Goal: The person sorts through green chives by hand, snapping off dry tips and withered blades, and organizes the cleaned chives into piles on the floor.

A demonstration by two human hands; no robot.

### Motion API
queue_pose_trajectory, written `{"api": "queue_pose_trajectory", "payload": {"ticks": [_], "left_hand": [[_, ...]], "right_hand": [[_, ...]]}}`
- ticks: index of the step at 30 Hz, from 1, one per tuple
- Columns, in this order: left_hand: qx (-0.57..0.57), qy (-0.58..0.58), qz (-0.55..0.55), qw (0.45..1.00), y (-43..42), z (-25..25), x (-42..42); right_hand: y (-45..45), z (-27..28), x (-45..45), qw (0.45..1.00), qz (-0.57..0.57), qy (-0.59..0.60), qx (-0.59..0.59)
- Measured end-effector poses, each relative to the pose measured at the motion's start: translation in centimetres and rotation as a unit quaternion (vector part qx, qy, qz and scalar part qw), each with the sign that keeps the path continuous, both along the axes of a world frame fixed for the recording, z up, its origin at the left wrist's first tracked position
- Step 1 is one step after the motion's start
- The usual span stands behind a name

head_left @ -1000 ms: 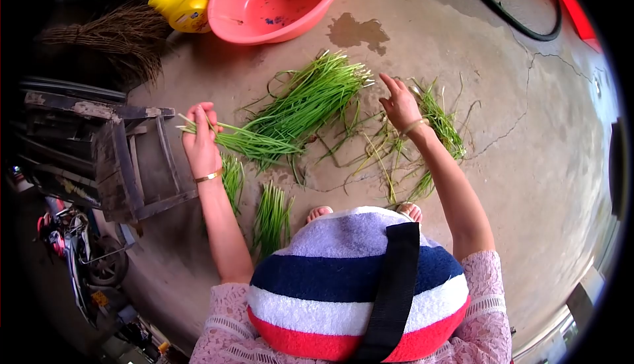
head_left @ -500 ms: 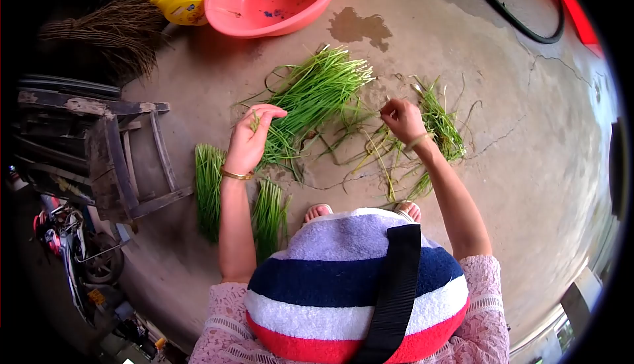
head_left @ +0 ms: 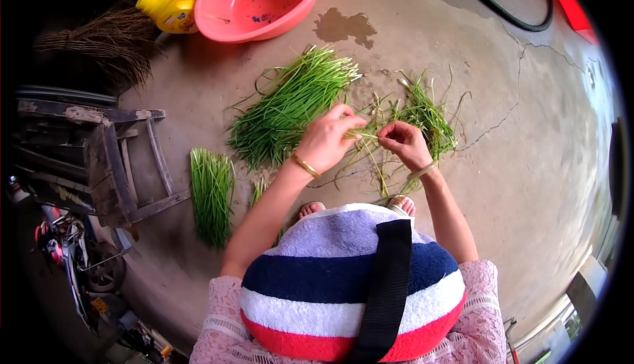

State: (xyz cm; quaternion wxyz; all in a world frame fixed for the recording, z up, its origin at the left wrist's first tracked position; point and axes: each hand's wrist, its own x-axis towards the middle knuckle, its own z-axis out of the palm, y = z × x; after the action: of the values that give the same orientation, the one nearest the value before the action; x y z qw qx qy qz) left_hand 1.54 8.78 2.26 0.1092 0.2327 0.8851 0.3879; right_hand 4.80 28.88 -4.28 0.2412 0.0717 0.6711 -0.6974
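My left hand is closed on a few thin green chives that stick out toward the right. My right hand pinches their pale ends between thumb and fingertips, just beside the left. Behind the left hand lies a large heap of long chives, white ends to the upper right. Right of my right hand is a tangled pile of limp, yellowish leaves, with loose strands on the floor below. A neat bunch of chives lies left of my left forearm, which mostly hides a second bunch.
A pink basin stands at the top beside a yellow jug. On the left are a twig broom, a worn wooden stool and a motorbike. A black hose curves over the cracked concrete floor.
My left hand has moved right from the heap's left side to meet my right hand, which has shifted slightly lower. Chives now stretch between them. The view has shifted a little.
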Motion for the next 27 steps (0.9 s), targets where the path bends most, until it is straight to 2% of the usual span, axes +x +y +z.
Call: {"api": "queue_pose_trajectory", "payload": {"ticks": [2, 4, 10, 14, 16, 18, 19, 20, 21, 22, 24, 26, 27], "left_hand": [[0.004, -0.015, -0.001, 1.000, 0.5, -1.3, -0.1], [-0.042, -0.009, -0.026, 0.999, 0.6, -2.1, -0.4], [-0.070, -0.009, -0.002, 0.997, 0.4, -2.4, 0.2], [-0.070, -0.023, 0.016, 0.997, -0.8, -1.9, 0.1], [-0.023, -0.027, 0.056, 0.998, -2.0, -1.8, -0.3], [0.044, -0.039, 0.089, 0.994, -3.3, -1.5, -0.6], [0.091, -0.089, 0.118, 0.985, -4.1, -1.4, -0.6], [0.137, -0.138, 0.146, 0.970, -4.8, -1.3, -0.5], [0.170, -0.122, 0.163, 0.964, -5.4, -0.7, -0.4], [0.203, -0.107, 0.179, 0.957, -5.9, 0.2, -0.3], [0.258, -0.109, 0.198, 0.940, -7.7, 1.8, 0.1], [0.237, -0.060, 0.216, 0.945, -9.7, 3.2, 0.7], [0.218, -0.061, 0.268, 0.936, -10.7, 4.0, 1.4]], "right_hand": [[-0.1, 0.3, -0.1, 1.000, 0.001, -0.007, -0.014], [-0.2, 0.4, -0.1, 1.000, 0.002, -0.013, -0.027], [-2.1, 0.5, 0.0, 0.998, 0.007, 0.054, 0.028], [-1.2, 0.5, -0.6, 0.987, -0.141, -0.031, -0.067], [0.2, -0.3, -0.7, 0.982, -0.176, -0.018, -0.068], [1.5, -0.3, -0.9, 0.989, -0.140, -0.042, 0.032], [1.9, -0.6, -0.8, 0.988, -0.117, -0.005, 0.098], [2.2, -1.4, -0.7, 0.988, -0.118, -0.004, 0.098], [2.4, -2.5, -0.8, 0.971, -0.066, 0.066, 0.221], [2.4, -2.6, -1.0, 0.931, -0.013, 0.134, 0.339], [1.8, -2.6, -1.8, 0.926, 0.005, 0.120, 0.358], [0.7, -2.8, -2.9, 0.927, -0.041, 0.203, 0.312], [0.1, -3.5, -3.7, 0.925, -0.057, 0.229, 0.296]]}}
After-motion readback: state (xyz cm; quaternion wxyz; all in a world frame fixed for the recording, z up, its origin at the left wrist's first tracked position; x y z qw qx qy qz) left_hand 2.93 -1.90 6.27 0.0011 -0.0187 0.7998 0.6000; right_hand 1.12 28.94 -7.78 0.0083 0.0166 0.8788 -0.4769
